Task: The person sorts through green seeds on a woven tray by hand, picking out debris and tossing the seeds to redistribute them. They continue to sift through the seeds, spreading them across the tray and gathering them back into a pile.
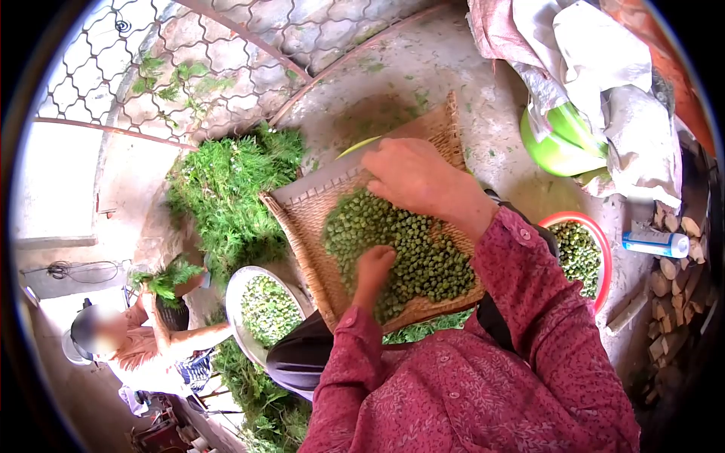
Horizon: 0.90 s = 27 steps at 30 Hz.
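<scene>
A woven tray (pixel 306 249) rests tilted across my lap, with a grey front strip and a heap of small round green berries (pixel 430 260) on it. My left hand (pixel 374 272) is low over the near left part of the heap, its fingers curled and slightly blurred; whatever they hold is hidden. Stretched across the far part of the tray, my right hand (pixel 419 181) is above the berries with its fingers bent downward. The back of that hand hides most of its fingertips, and I cannot make out what is in them.
A metal bowl (pixel 236 302) of green berries is at left, beside leafy green stalks (pixel 234 196). A red-rimmed basin (pixel 606 279) with berries stands right, near a blue-and-white bottle (pixel 655 244) and cut firewood (pixel 668 317). Another person (pixel 143 332) sits at left, one arm toward the bowl.
</scene>
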### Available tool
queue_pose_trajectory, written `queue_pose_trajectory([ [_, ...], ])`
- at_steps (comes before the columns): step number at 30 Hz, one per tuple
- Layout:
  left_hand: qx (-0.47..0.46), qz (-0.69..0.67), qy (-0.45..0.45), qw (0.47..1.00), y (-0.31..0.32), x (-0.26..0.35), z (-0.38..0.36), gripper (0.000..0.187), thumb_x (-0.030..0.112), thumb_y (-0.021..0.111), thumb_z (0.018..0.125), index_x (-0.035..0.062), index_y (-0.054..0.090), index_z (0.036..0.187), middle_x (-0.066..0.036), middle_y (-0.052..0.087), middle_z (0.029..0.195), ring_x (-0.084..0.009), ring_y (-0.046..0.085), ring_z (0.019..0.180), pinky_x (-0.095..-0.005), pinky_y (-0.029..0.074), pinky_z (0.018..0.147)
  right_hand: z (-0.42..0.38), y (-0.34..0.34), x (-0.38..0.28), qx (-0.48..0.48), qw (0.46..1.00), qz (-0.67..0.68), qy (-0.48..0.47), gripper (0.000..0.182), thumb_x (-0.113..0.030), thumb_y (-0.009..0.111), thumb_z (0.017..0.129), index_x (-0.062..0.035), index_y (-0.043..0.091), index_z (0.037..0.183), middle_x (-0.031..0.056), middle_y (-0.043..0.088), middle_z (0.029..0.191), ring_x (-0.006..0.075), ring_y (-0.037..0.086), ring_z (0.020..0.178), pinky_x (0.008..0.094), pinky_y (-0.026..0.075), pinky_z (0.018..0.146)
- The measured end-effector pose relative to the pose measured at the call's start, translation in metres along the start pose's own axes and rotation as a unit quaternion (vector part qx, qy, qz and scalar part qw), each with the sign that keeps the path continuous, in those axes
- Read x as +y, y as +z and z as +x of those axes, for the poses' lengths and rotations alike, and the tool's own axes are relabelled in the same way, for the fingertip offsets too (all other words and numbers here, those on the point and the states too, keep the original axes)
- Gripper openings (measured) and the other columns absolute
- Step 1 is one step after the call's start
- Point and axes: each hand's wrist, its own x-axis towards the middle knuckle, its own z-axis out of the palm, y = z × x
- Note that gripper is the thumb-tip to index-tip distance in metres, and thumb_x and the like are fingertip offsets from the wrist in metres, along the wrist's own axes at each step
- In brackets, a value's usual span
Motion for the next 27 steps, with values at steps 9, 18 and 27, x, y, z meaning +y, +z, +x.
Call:
queue_pose_trajectory([
  [9,0.088,0.191,0.146,0.967,0.034,0.038,0.014,0.024,0.013,0.062,0.073,0.0064,0.064,0.095,-0.013,0.062,0.087,-0.028,0.06,0.08,-0.0358,0.048,0.069,-0.001,-0.004,0.001,-0.005,1.0,0.003,0.006,0.021,-0.022,0.059,0.075,-0.0037,0.057,0.084,0.015,0.057,0.082,0.0328,0.057,0.081,0.0429,0.045,0.072],
  [18,0.13,0.276,0.254,0.918,0.039,0.032,0.025,0.011,0.009,0.06,0.073,0.0066,0.062,0.084,-0.012,0.059,0.081,-0.0301,0.058,0.073,-0.0391,0.046,0.064,0.001,-0.002,-0.001,-0.005,1.0,0.0,0.007,0.02,-0.021,0.059,0.075,-0.0037,0.057,0.084,0.0155,0.057,0.084,0.0329,0.057,0.082,0.043,0.045,0.072],
  [27,-0.012,-0.254,0.0,0.967,-0.012,0.033,-0.001,0.007,0.008,0.051,0.083,0.0025,0.052,0.085,-0.004,0.054,0.072,-0.014,0.052,0.063,-0.0282,0.045,0.058,0.0,-0.003,-0.003,-0.003,1.0,0.009,0.01,0.019,-0.021,0.058,0.076,-0.0042,0.057,0.085,0.0152,0.057,0.085,0.0329,0.056,0.083,0.0429,0.045,0.073],
])
